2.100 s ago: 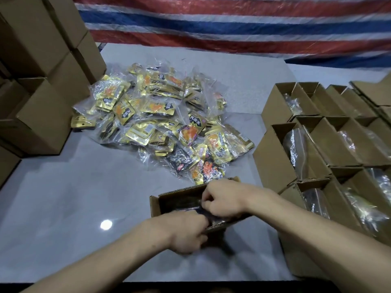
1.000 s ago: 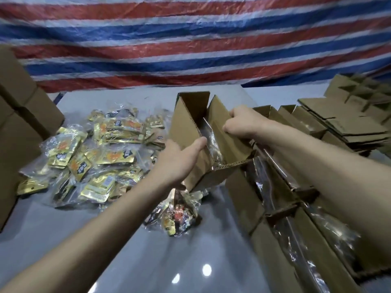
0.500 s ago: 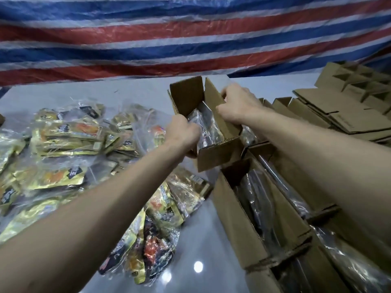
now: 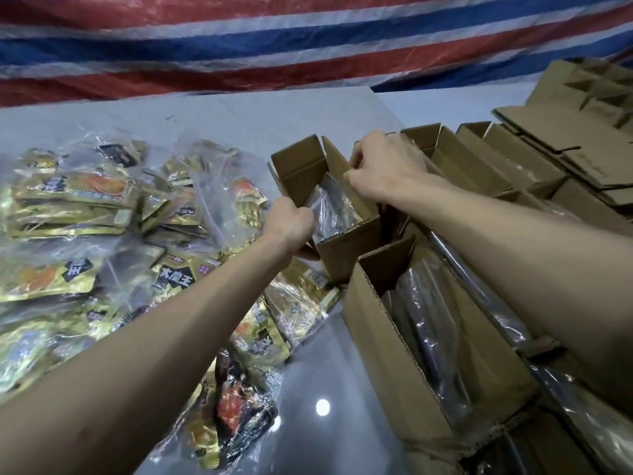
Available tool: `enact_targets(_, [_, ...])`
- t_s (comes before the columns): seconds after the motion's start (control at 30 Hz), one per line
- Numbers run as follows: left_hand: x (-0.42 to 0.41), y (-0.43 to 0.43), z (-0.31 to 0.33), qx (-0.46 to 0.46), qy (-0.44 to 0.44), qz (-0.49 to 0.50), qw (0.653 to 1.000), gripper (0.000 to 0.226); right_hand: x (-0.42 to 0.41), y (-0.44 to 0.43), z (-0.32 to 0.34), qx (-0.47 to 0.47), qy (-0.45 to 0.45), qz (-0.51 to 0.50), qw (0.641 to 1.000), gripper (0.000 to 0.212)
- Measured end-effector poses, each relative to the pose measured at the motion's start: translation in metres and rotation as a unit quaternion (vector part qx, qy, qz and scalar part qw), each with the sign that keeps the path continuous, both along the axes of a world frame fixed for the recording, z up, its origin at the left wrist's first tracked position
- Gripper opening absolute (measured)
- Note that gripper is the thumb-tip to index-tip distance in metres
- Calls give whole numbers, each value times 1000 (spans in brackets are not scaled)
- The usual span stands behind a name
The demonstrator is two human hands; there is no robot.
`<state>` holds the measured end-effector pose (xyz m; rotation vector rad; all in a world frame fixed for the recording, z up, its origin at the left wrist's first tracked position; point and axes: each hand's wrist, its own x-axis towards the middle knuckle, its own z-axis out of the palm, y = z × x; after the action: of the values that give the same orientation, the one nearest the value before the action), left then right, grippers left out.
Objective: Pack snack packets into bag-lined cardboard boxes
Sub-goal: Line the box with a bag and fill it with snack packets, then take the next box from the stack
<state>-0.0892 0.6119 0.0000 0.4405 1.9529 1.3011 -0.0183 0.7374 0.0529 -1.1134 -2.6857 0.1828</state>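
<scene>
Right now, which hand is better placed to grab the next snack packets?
Probably the left hand: it grips the box on the side nearest the packets; the right hand holds its far flap, away from them.

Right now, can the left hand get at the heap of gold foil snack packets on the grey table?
Probably yes, once it lets go: the left hand grips the small open brown cardboard box, which the right hand also holds. The gold foil snack packets lie just beside it, unobstructed.
</scene>
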Motion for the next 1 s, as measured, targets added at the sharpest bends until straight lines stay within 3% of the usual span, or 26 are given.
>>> enact_targets(0.33, [11, -8, 20, -105, 39, -76, 991, 20, 6, -12, 7, -55, -24, -12, 998, 23])
enact_targets(0.43, [15, 0, 19, -91, 26, -99, 991, 18, 15, -9, 5, -50, -28, -26, 998, 20])
enact_targets(0.53, [19, 6, 19, -65, 1, -110, 992, 26, 24, -1, -1, -63, -11, -41, 997, 17])
enact_targets(0.7, [22, 7, 20, -25, -14, -88, 996, 23, 33, 6, -9, -91, 20, -43, 995, 40])
enact_targets(0.77, [24, 3, 19, -25, -19, -70, 997, 32, 34, 7, -12, -93, 18, -36, 995, 45])
enact_targets(0.9, [26, -9, 15, -18, -64, -67, 996, 47, 31, 3, -11, -93, -14, -36, 995, 46])
enact_targets(1.0, [24, -28, 16, -16, -86, -78, 993, 53, 28, -18, -7, -36, -20, -32, 999, 39])
